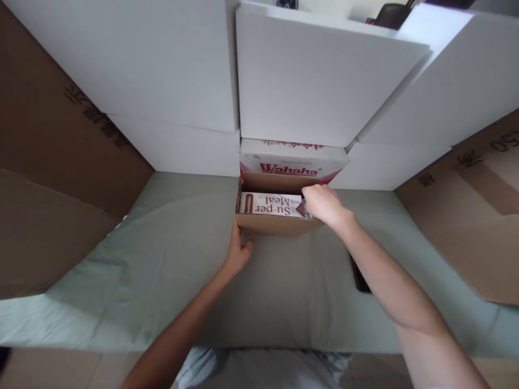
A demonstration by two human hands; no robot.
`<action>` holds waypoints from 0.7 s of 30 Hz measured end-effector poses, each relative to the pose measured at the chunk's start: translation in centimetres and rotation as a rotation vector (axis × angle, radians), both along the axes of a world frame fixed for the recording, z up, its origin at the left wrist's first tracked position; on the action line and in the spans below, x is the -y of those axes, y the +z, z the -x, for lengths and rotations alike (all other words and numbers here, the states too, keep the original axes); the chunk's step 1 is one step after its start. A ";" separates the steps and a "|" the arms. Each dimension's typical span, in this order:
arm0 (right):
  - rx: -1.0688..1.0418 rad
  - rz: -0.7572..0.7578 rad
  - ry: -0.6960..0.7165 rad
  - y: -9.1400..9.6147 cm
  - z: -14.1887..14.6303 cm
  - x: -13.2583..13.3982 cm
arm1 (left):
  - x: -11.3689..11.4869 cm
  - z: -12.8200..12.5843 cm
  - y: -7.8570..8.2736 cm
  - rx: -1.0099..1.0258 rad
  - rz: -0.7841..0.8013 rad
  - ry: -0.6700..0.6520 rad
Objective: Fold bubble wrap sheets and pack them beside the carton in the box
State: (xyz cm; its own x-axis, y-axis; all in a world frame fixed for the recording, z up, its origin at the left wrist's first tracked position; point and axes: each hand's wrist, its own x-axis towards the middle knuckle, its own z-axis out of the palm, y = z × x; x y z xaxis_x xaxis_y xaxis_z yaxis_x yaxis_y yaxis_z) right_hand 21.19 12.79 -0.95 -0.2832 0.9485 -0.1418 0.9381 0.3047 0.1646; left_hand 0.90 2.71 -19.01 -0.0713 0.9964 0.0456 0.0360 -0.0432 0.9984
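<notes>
A small brown box (275, 223) sits on a pale green cloth (162, 259), a little above the middle of the view, toward 12 o'clock. Its lid (292, 162) is flipped up at the back. The lid is white with red letters on it.

Inside the box lies a white packet (270, 204) with red words and a brown band at its left end. It lies flat and fills most of the box from 9 o'clock to 3 o'clock.

The right hand (324, 205) comes in from 5 o'clock and reaches over the right end of the box. Its fingers are bent down and squeezed together on the right end of the packet.

The left hand (237, 251) comes up from 7 o'clock. It rests against the front wall of the box, near the left corner. Its fingers are straight and the thumb sticks out to the side, so this hand is spread and holds nothing.

Just under the right arm, at 4 o'clock from the box, a flat dark thing (360, 275) lies on the cloth. The arm hides most of it, so I cannot tell what it is.

Big white boards (316, 75) stand behind the box at 12 o'clock. Brown cardboard (52, 151) leans at 9 o'clock, and more brown cardboard (470, 216) leans at 3 o'clock.
</notes>
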 end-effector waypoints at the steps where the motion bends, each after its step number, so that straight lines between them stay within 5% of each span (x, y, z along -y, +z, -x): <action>1: -0.006 -0.017 -0.003 -0.3 -0.2 0.0 | 0.0 0.0 0.0 0.004 -0.003 0.000; 4: -0.093 -0.160 -0.009 -0.6 -0.8 0.4 | 0.1 -0.1 0.1 0.017 0.025 0.024; 8: -0.339 -0.533 -0.067 0.3 -1.8 1.9 | 0.1 -0.2 -0.2 0.016 0.000 0.032; 13: -0.796 -0.870 -0.051 2.3 -3.2 7.8 | -0.7 -0.3 -1.1 0.014 -0.046 0.041; 15: -1.019 -0.802 -0.075 2.1 -3.4 10.9 | -1.0 -0.2 -1.1 0.018 -0.045 0.042; 17: -1.192 -0.538 -0.110 0.5 -3.2 13.6 | -0.7 0.1 -0.8 -0.012 -0.059 0.061; 21: -1.445 0.084 -0.378 -6.5 -2.0 16.5 | 2.4 0.8 1.1 -0.140 -0.190 0.151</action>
State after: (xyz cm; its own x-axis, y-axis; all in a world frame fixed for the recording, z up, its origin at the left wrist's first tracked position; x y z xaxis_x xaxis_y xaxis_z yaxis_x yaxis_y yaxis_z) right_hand 23.22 -3.69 -7.41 0.0306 0.9994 -0.0170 0.2949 -0.0253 -0.9552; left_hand 0.10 0.33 -17.90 -0.1982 0.9476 0.2505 0.1929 -0.2129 0.9579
